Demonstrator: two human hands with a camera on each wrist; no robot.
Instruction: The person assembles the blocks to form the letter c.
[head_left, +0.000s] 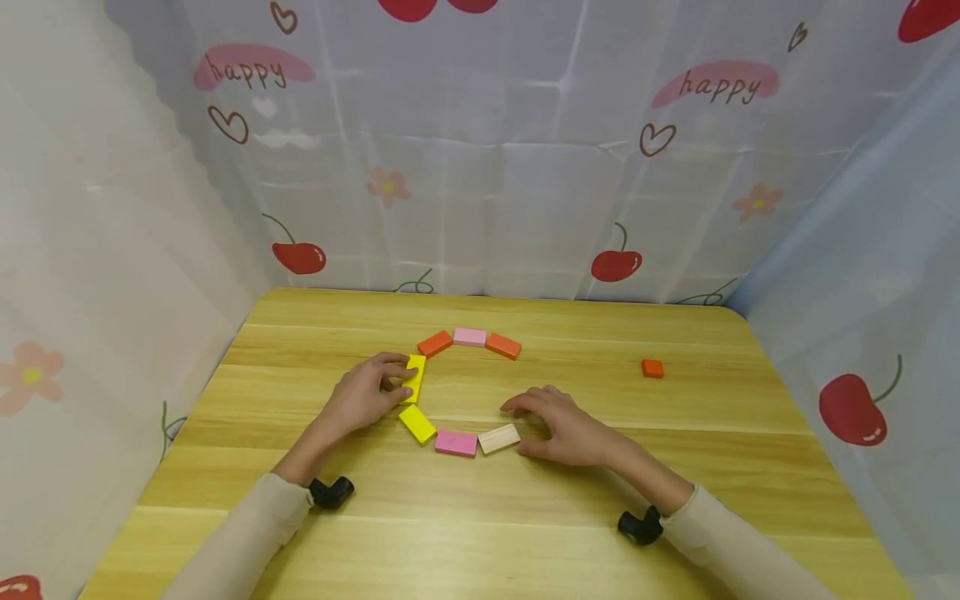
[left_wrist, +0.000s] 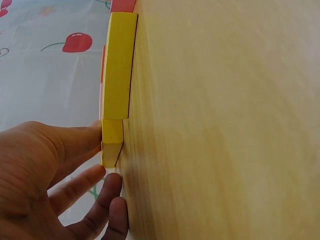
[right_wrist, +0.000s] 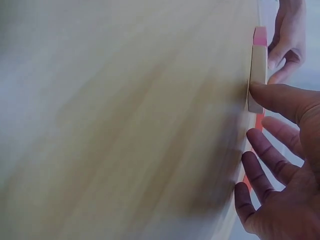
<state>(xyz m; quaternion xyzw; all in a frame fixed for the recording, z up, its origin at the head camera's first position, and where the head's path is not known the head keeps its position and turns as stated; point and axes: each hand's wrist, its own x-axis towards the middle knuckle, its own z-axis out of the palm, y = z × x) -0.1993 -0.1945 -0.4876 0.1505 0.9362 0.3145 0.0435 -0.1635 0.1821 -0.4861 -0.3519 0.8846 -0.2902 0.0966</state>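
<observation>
Wooden blocks form an open ring on the table. At its left side my left hand (head_left: 366,392) pinches a yellow block (head_left: 416,379) between thumb and fingers; the left wrist view shows that block (left_wrist: 112,137) too. Another yellow block (head_left: 417,424) slants just below it, followed by a pink block (head_left: 456,443) and a plain wood block (head_left: 499,438). My right hand (head_left: 570,429) has its fingers spread beside the plain block's right end. In the right wrist view the thumb lies at the plain block (right_wrist: 257,70); whether it touches cannot be told.
Along the ring's far side lie an orange block (head_left: 436,343), a light pink block (head_left: 470,337) and a second orange block (head_left: 503,346). A small orange block (head_left: 652,368) sits apart on the right of the wooden table (head_left: 480,533). Printed curtains (head_left: 480,167) surround the table's back and sides.
</observation>
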